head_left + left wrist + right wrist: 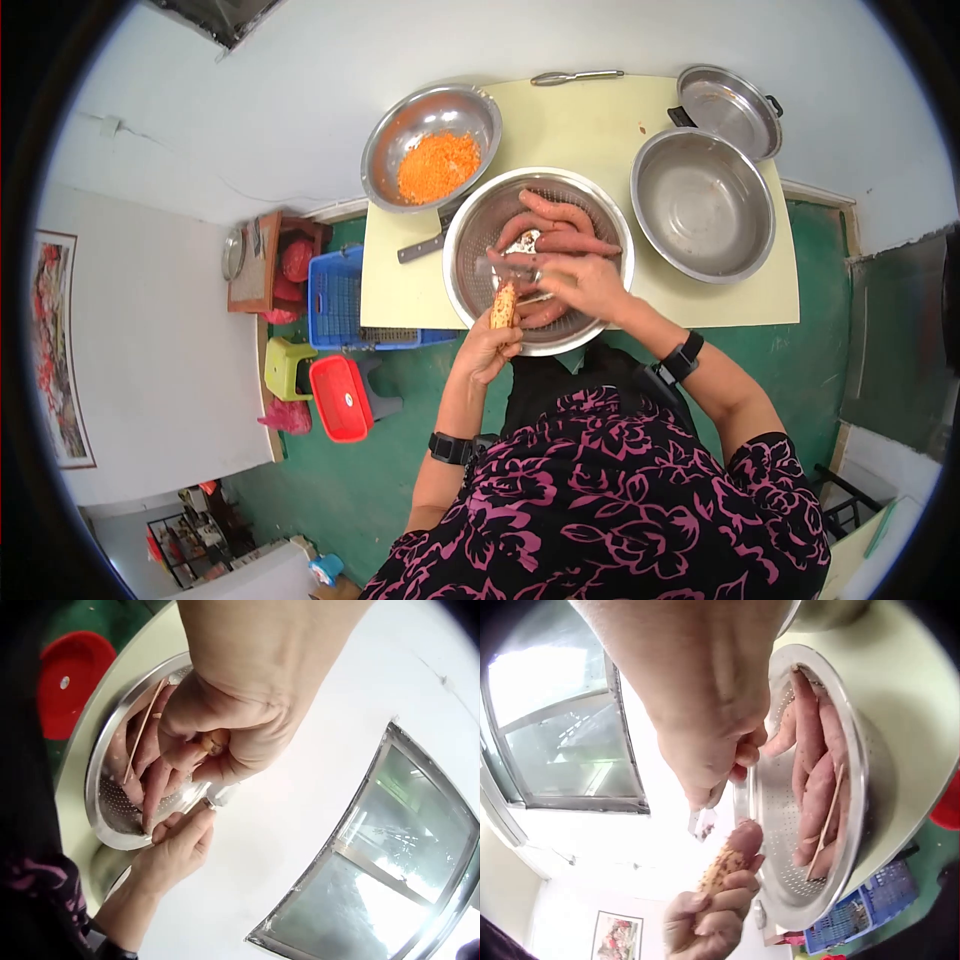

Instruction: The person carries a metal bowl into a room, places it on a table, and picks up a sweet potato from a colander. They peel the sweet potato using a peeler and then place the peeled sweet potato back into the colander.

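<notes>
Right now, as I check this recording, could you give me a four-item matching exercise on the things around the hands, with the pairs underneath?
Things:
1. Partly peeled, reddish sweet potato
2. Round steel bowl at the table's far left corner
3. Round, perforated steel colander
4. Dark-handled knife

Places and states:
A. Contains several reddish-skinned sweet potatoes
B. Lies on the pale yellow table
C. Gripped by the left hand
D. Holds orange shreds

Pairs: 1-C, 2-D, 3-A, 4-B

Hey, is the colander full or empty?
Partly full: several sweet potatoes lie in the colander, while bare metal with holes shows beside them in the right wrist view.
</notes>
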The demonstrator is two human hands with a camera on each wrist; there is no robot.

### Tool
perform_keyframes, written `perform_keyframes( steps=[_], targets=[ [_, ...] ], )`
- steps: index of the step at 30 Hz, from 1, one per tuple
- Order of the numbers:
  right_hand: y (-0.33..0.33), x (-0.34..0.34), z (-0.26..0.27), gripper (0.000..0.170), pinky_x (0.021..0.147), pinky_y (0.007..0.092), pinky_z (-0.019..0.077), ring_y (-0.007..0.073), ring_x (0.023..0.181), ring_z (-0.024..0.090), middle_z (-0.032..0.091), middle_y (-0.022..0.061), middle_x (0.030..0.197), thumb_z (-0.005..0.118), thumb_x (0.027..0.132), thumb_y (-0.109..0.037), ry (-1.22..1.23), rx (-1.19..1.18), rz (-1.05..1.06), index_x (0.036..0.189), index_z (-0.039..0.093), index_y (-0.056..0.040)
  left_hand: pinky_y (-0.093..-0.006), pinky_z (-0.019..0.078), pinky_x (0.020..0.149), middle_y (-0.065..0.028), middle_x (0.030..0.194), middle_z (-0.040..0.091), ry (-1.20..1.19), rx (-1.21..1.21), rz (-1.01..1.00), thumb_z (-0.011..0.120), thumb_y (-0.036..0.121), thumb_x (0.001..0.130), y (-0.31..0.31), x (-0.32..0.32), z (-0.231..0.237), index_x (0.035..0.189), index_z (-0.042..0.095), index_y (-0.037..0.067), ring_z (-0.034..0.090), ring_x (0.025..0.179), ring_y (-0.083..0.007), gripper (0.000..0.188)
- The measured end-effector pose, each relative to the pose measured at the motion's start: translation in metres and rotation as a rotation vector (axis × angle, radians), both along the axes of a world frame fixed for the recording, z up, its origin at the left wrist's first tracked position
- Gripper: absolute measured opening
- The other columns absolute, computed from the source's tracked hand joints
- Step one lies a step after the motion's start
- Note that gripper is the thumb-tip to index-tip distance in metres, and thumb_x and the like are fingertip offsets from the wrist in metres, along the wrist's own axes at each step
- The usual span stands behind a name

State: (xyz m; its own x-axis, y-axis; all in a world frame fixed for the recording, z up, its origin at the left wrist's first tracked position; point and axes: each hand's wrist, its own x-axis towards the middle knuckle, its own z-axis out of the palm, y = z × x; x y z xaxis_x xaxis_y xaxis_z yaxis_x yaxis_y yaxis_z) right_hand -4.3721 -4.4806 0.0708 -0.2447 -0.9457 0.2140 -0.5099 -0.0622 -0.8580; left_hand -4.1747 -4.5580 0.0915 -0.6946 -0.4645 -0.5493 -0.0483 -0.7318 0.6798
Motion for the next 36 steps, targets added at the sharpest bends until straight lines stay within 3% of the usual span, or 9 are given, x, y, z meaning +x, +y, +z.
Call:
perform_keyframes(
  steps=[3, 6, 10, 12, 16, 21, 25, 31, 36],
  targets=[
    [0.001, 0.013, 0.006, 0.029, 0.069, 0.0378, 0.0472, 0.0295, 0.074, 0.061, 0.064, 0.0126, 0.078, 0.057, 0.08, -0.037, -0.019, 0.046, 0.15, 0.091, 0.066, -0.012, -0.0184, 0.0332, 0.044, -0.0032, 0.085, 0.049, 0.002, 0.011, -0.023, 0.054, -0.01, 0.07, -0.009, -0.002, 0.001, 0.098, 0.046, 0.003, 0.044, 0.057, -0.0072, 0.033],
    [-0.007, 0.011, -0.006, 0.028, 0.066, 0.0382, 0.0479, 0.0286, 0.072, 0.062, 0.064, 0.0109, 0.078, 0.057, 0.08, -0.038, 0.018, -0.027, 0.067, 0.087, 0.066, -0.0122, -0.0187, 0.0328, 0.044, -0.0045, 0.085, 0.049, 0.034, 0.071, -0.008, 0.053, -0.008, 0.072, -0.017, 0.002, -0.004, 0.104, 0.044, 0.002, 0.042, 0.056, -0.0081, 0.035],
    [-0.019, -0.021, -0.026, 0.032, 0.063, 0.0385, 0.0494, 0.0287, 0.072, 0.063, 0.065, 0.0084, 0.08, 0.054, 0.08, -0.042, 0.199, 0.203, -0.194, 0.09, 0.066, -0.0145, -0.0185, 0.0317, 0.043, -0.0054, 0.083, 0.049, 0.197, 0.314, 0.0, 0.053, -0.002, 0.077, -0.034, 0.015, 0.004, 0.111, 0.042, 0.002, 0.037, 0.053, -0.0084, 0.037],
    [-0.02, -0.013, -0.017, 0.03, 0.065, 0.0368, 0.0491, 0.0288, 0.074, 0.063, 0.065, 0.0101, 0.081, 0.055, 0.082, -0.038, 0.096, 0.192, -0.329, 0.092, 0.066, -0.0122, -0.0179, 0.0307, 0.043, -0.0055, 0.081, 0.048, 0.204, 0.352, 0.006, 0.055, 0.002, 0.08, -0.041, 0.018, 0.007, 0.113, 0.041, 0.002, 0.036, 0.053, -0.0081, 0.036],
    [-0.025, 0.013, -0.012, 0.024, 0.07, 0.0339, 0.0473, 0.0271, 0.081, 0.061, 0.064, 0.0113, 0.086, 0.057, 0.083, -0.027, -0.32, 0.009, -0.072, 0.095, 0.064, -0.0072, -0.0164, 0.0287, 0.041, -0.0042, 0.078, 0.046, 0.218, 0.312, -0.037, 0.057, 0.011, 0.085, -0.048, 0.022, -0.002, 0.114, 0.041, 0.003, 0.036, 0.053, -0.0065, 0.034],
    [-0.021, 0.015, 0.013, 0.026, 0.07, 0.0342, 0.0468, 0.0242, 0.082, 0.061, 0.064, 0.0096, 0.083, 0.06, 0.079, -0.03, 0.0, -0.02, 0.045, 0.092, 0.065, -0.0079, -0.0157, 0.0269, 0.038, -0.0013, 0.072, 0.041, 0.276, 0.333, -0.064, 0.054, 0.014, 0.087, -0.04, 0.017, 0.008, 0.115, 0.041, 0.004, 0.034, 0.051, -0.0055, 0.033],
    [-0.029, -0.009, -0.027, 0.027, 0.071, 0.0337, 0.0475, 0.0247, 0.08, 0.062, 0.065, 0.0101, 0.085, 0.061, 0.078, -0.03, 0.142, -0.093, -0.22, 0.094, 0.066, -0.0091, -0.0165, 0.0271, 0.038, -0.0039, 0.076, 0.038, 0.362, 0.404, -0.04, 0.05, 0.013, 0.086, -0.03, 0.028, 0.016, 0.118, 0.039, 0.005, 0.035, 0.052, -0.0075, 0.035],
    [-0.023, 0.015, 0.002, 0.026, 0.069, 0.034, 0.047, 0.0258, 0.077, 0.062, 0.064, 0.01, 0.081, 0.06, 0.08, -0.031, -0.18, -0.033, -0.063, 0.094, 0.066, -0.0104, -0.018, 0.0281, 0.036, -0.0057, 0.076, 0.038, 0.441, 0.499, 0.052, 0.047, 0.017, 0.086, -0.025, 0.032, -0.014, 0.118, 0.038, 0.002, 0.035, 0.052, -0.0097, 0.036],
    [-0.017, 0.022, -0.009, 0.025, 0.061, 0.0361, 0.0459, 0.0247, 0.069, 0.061, 0.063, 0.0062, 0.075, 0.059, 0.079, -0.035, 0.204, -0.16, -0.005, 0.088, 0.064, -0.0128, -0.0186, 0.0282, 0.035, -0.0059, 0.075, 0.038, 0.451, 0.539, 0.049, 0.047, 0.017, 0.085, -0.021, 0.03, -0.016, 0.117, 0.038, 0.001, 0.035, 0.051, -0.0096, 0.037]
  ],
)
